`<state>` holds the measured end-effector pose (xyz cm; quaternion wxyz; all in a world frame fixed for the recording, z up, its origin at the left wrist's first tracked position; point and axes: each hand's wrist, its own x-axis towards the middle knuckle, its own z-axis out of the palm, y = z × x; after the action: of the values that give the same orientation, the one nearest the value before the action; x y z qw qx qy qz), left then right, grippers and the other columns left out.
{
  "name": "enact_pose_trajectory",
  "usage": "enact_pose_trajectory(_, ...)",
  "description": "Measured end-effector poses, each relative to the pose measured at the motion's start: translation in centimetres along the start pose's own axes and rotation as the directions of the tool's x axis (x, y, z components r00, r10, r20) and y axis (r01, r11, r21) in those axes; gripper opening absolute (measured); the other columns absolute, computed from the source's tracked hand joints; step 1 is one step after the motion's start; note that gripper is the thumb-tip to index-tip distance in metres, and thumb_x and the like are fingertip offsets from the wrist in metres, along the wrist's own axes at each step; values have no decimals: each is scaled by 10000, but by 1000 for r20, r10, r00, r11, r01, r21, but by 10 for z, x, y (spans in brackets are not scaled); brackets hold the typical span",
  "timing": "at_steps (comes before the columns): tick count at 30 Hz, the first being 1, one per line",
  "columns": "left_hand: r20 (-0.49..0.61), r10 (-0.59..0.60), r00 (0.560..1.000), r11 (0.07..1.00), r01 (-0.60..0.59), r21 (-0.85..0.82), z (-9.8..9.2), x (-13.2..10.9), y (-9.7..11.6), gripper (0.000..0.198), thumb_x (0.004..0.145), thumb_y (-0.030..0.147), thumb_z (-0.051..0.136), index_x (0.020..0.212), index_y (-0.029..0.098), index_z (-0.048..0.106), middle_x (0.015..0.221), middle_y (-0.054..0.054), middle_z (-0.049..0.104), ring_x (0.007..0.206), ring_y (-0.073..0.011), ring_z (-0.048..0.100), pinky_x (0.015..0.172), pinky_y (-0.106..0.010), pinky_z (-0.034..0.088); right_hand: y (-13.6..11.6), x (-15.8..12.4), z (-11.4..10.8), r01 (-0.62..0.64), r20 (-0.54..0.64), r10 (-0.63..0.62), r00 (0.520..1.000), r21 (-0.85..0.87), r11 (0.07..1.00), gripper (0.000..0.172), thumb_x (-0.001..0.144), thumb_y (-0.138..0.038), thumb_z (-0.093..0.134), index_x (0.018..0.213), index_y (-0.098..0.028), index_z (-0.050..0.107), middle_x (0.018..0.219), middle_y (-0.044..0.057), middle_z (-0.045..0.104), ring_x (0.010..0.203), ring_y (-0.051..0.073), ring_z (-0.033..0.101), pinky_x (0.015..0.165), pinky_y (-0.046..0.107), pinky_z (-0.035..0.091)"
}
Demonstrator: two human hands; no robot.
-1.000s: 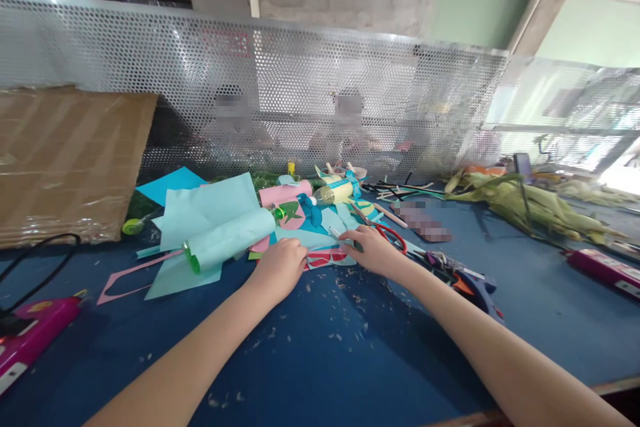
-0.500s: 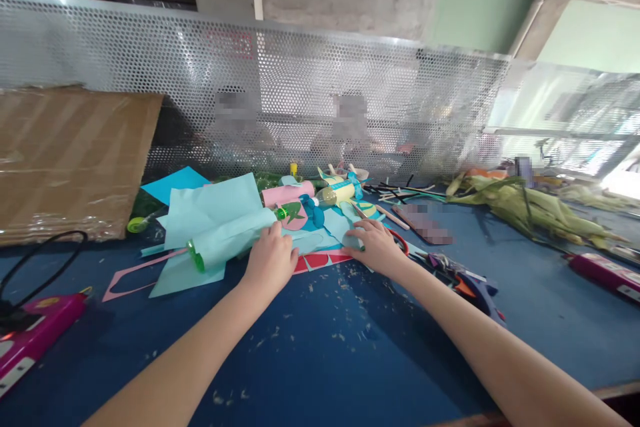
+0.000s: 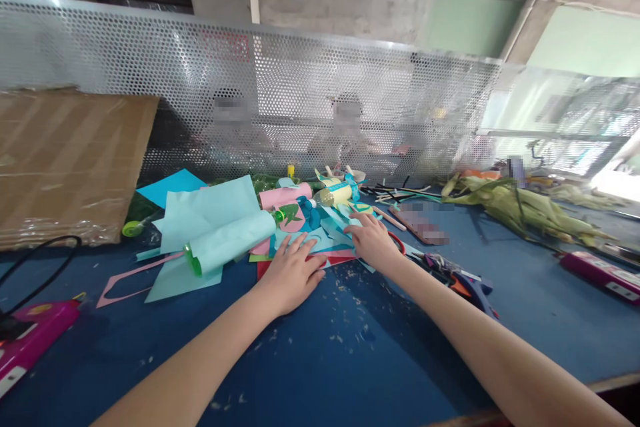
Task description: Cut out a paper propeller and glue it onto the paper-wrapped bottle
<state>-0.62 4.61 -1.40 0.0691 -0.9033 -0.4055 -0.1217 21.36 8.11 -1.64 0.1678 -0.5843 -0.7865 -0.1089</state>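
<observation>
My left hand (image 3: 295, 273) lies open, fingers spread, on light blue and red paper pieces at the middle of the table. My right hand (image 3: 371, 240) is over light blue paper scraps (image 3: 339, 221), its index finger stretched forward; I see nothing held in it. Beside it show the red handles of scissors (image 3: 399, 244). Left of my left hand lies a green bottle wrapped in light blue paper (image 3: 233, 240), on light blue sheets (image 3: 207, 197). Behind are a pink-wrapped bottle (image 3: 286, 196) and a clear bottle with a yellow wrap (image 3: 336, 195).
A cardboard sheet (image 3: 75, 167) leans at the left against a perforated metal screen (image 3: 300, 73). Magenta power strips lie at left (image 3: 43, 330) and right (image 3: 600, 275). A phone (image 3: 419, 223), a dark blue glue gun (image 3: 473, 290) and corn husks (image 3: 520, 207) are to the right.
My left hand has moved from beside the blue-wrapped bottle, right and nearer, onto the paper pieces, with its fingers spread. My right hand has shifted slightly and stretched its index finger.
</observation>
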Motion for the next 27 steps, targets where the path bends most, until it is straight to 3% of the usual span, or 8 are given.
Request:
enact_pose_trajectory(7,-51,-12,999,996,16,85,-5,3,3,345,937,358,381,1101,235,658,1290,-108,548,1280,-343,381,1069,-568,238,-12,12,-5,89,15,-89,996,-21,996,203,821,-328,618,908,-188,735,1311,132,531,1244,314,387,1033,458,266)
enact_pose_trajectory(10,-63,-47,997,992,54,114,-7,2,2,334,925,357,403,1045,199,671,1148,-110,621,1229,-351,428,1056,-569,263,-13,19,-1,95,0,-95,995,5,995,121,796,-253,640,788,-187,741,1243,123,586,1194,308,436,1002,441,303)
enact_pose_trajectory(13,-86,-81,993,991,90,104,-4,1,-1,324,915,356,423,1039,178,664,1099,-112,635,1209,-356,440,1036,-573,296,-14,22,3,96,-44,-93,995,59,994,160,781,-125,600,697,-186,722,1138,109,648,1132,292,488,998,438,308)
enact_pose_trajectory(18,-234,-125,964,992,120,-36,1,4,-5,249,872,299,497,977,166,679,1248,-142,547,1274,-363,370,1039,-571,302,-12,22,0,48,-185,-8,983,213,976,183,788,-91,545,708,-176,686,1072,109,669,1049,278,545,918,417,397)
enact_pose_trajectory(21,-322,-233,918,948,140,-287,-3,9,-5,185,832,282,541,891,177,683,1200,-122,568,1249,-335,411,1025,-527,346,-15,20,-7,67,-275,28,961,331,941,132,826,-136,544,779,-172,663,1044,113,667,1023,247,569,916,394,415)
enact_pose_trajectory(23,-248,-392,886,811,206,-547,-8,13,-4,206,823,341,558,848,175,675,1013,-103,645,1118,-310,537,969,-487,412,-22,16,-10,115,-303,14,953,405,907,96,835,-158,559,798,-178,646,988,99,678,981,227,593,899,380,435)
enact_pose_trajectory(24,-145,-471,870,677,251,-692,-10,15,-4,240,820,387,562,834,173,670,918,-88,667,1026,-294,594,922,-464,452,-26,13,-11,146,-307,-5,952,438,887,79,830,-163,574,790,-184,640,960,87,684,957,218,603,882,370,448)
enact_pose_trajectory(27,203,-537,819,139,324,-936,-13,17,-3,315,791,464,597,866,160,641,803,-66,687,807,-241,669,781,-395,528,-41,5,-11,237,-303,-80,950,526,817,61,798,-159,623,752,-196,636,917,63,692,915,201,613,853,350,468)
